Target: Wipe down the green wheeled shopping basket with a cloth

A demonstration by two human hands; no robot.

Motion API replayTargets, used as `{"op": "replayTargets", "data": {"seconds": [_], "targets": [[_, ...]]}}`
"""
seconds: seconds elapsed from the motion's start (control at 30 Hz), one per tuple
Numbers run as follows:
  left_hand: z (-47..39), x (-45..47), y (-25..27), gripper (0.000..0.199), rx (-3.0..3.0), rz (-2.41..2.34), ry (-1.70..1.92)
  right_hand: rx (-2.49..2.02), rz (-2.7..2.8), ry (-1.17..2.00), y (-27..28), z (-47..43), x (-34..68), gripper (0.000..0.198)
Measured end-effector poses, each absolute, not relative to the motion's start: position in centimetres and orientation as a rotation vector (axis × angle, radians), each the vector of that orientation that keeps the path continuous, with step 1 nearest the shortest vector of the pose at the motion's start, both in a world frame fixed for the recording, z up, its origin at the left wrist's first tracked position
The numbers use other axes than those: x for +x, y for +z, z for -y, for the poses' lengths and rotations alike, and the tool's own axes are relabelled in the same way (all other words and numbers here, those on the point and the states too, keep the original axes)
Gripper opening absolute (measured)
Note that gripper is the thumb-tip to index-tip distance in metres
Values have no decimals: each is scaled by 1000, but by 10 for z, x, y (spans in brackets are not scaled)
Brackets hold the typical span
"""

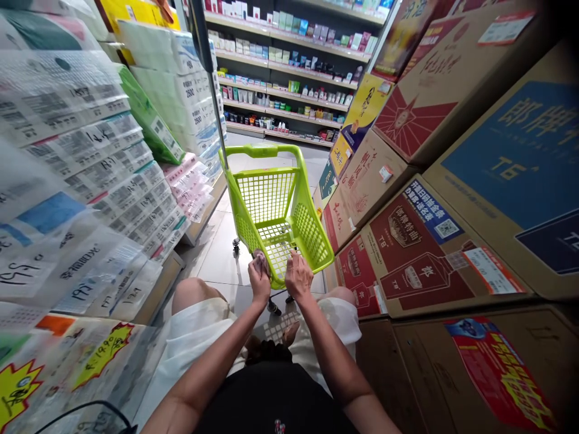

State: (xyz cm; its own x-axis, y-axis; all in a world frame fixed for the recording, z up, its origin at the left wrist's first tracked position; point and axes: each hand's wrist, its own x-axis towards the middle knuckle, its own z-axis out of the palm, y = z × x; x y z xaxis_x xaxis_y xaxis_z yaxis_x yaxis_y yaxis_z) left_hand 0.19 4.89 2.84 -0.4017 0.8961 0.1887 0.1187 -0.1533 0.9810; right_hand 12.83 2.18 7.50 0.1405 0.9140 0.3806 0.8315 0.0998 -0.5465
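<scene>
A lime-green plastic shopping cart (319,232) with perforated walls stands before my bent knees, its handle on the far side. My left hand (259,282) is closed round a small crumpled pinkish-grey cloth (261,260) and presses it against the near left corner of the basket's rim. At the near rim, a little to the right, my right hand (298,276) has its fingers curled over the edge. The basket holds nothing that I can make out. A dark pole (212,90) rises from the cart's far left corner.
Plastic-wrapped packs of tissue paper (104,144) are piled along the left. Stacked cardboard cartons (420,241) line the right side closely. Beyond the cart, shelves (289,90) carry rows of small boxes and bottles. Pale floor tiles (210,241) run beneath the cart.
</scene>
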Motion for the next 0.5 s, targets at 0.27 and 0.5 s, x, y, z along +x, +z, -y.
{"op": "replayTargets", "data": {"seconds": [0.27,0.5], "targets": [[-121,-36,81,26,1195,-1513,1608,-1665,1594,219,83,-18,141,56],[4,-10,20,29,1485,-1425,1528,-1672,1446,164,75,-19,161,60]]}}
